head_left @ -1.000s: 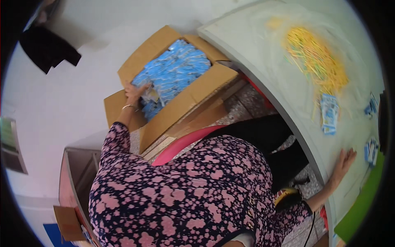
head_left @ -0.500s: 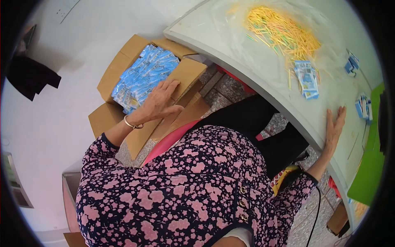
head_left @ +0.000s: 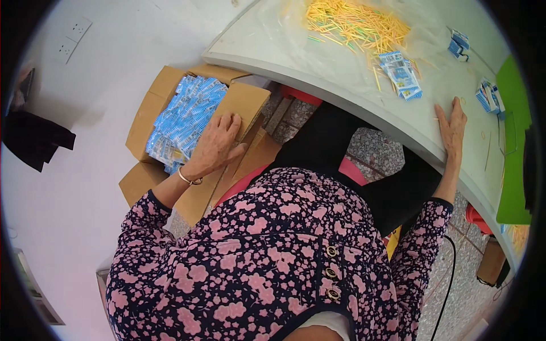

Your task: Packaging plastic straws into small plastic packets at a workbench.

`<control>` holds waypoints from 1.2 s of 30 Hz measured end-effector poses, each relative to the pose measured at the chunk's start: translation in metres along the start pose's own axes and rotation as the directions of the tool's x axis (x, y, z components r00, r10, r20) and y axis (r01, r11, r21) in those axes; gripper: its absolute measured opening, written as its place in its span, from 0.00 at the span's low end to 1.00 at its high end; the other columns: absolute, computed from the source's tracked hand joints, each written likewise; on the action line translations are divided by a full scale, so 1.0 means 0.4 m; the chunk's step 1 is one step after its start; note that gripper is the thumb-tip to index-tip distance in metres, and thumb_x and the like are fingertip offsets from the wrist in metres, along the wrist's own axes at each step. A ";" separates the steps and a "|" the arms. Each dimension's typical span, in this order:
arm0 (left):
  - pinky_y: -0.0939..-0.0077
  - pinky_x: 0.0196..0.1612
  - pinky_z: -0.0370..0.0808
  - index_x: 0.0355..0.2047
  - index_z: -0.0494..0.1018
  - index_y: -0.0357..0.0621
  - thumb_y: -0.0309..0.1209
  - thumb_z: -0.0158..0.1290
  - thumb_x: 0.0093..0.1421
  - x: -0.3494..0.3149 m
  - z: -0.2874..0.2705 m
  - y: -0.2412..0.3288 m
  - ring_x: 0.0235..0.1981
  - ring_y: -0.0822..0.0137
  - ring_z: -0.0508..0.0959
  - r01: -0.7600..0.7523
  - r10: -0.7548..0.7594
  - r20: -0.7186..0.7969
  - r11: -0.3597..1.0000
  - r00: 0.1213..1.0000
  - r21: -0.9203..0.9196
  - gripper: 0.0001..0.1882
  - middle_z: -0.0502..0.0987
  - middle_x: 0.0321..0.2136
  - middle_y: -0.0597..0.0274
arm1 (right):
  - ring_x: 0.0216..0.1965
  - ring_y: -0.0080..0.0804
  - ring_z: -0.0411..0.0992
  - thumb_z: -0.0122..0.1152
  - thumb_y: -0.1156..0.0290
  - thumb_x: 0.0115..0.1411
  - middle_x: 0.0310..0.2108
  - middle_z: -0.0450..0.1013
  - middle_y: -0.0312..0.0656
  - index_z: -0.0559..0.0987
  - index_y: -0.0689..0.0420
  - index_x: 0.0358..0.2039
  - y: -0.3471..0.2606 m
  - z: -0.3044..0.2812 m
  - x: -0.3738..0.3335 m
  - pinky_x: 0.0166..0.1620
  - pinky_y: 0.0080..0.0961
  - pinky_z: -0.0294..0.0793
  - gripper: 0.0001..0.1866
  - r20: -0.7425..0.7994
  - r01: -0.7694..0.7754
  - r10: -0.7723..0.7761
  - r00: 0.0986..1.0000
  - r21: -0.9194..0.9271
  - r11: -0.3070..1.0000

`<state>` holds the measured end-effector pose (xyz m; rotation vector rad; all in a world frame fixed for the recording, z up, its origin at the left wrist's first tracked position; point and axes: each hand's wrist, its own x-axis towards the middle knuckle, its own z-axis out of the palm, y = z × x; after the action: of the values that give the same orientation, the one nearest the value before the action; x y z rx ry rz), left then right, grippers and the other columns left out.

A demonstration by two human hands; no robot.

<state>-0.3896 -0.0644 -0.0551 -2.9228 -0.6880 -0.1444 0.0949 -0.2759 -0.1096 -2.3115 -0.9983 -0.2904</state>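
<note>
My left hand (head_left: pixel 215 143) rests on the inner flap of an open cardboard box (head_left: pixel 248 105), thumb apart and fingers stretched out. Inside the box lies a heap of small blue-and-white packets (head_left: pixel 185 111), beside that hand. On the pale table (head_left: pixel 318 71), my right hand (head_left: pixel 453 129) lies near the curved edge with its fingers spread; I see nothing held in it. Beyond it to the left, a few overlapping blue-and-white packets (head_left: pixel 401 75) lie by a pile of thin yellow, orange and green sticks (head_left: pixel 358 25) on clear plastic film.
Two small blue-and-white bundles (head_left: pixel 458 44) (head_left: pixel 489 96) sit on the table's right side, near a green panel (head_left: pixel 513 148). Under the table are a red object (head_left: pixel 301 94) and a pink seat (head_left: pixel 242 184). A black cable (head_left: pixel 451 273) hangs at right.
The whole view has shifted, with the table and sticks now further left and higher. My right hand has slid a little further up the table. My left hand stays at the box flap.
</note>
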 end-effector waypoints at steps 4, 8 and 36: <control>0.63 0.47 0.65 0.47 0.59 0.32 0.36 0.55 0.46 0.001 0.013 -0.005 0.41 0.51 0.65 0.012 -0.012 0.004 1.000 1.000 0.016 0.31 0.64 0.40 0.47 | 0.58 0.49 0.52 0.49 0.49 0.57 0.56 0.56 0.58 0.58 0.66 0.57 -0.006 -0.016 -0.001 0.59 0.36 0.53 0.37 0.036 -0.039 0.040 0.999 -0.013 0.999; 0.62 0.47 0.66 0.47 0.61 0.35 0.36 0.56 0.45 -0.004 0.008 -0.021 0.43 0.49 0.65 0.029 -0.030 -0.013 0.998 0.999 -0.051 0.31 0.64 0.42 0.47 | 0.58 0.49 0.53 0.48 0.48 0.58 0.56 0.57 0.58 0.58 0.67 0.57 -0.003 -0.008 0.002 0.59 0.36 0.53 0.37 0.023 -0.037 0.037 0.999 -0.013 0.999; 0.58 0.49 0.64 0.50 0.61 0.36 0.47 0.55 0.49 0.167 -0.081 -0.069 0.46 0.47 0.67 -0.155 0.154 -0.019 0.986 0.988 -0.067 0.34 0.67 0.44 0.46 | 0.48 0.48 0.63 0.55 0.67 0.56 0.45 0.66 0.54 0.68 0.64 0.46 -0.287 -0.026 -0.122 0.51 0.36 0.61 0.19 -0.184 0.399 -0.380 0.906 0.080 0.913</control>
<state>-0.3443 -0.0158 -0.0120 -3.0226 -0.4599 -0.1752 -0.0213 -0.2492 -0.0712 -1.9334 -1.3516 -0.5601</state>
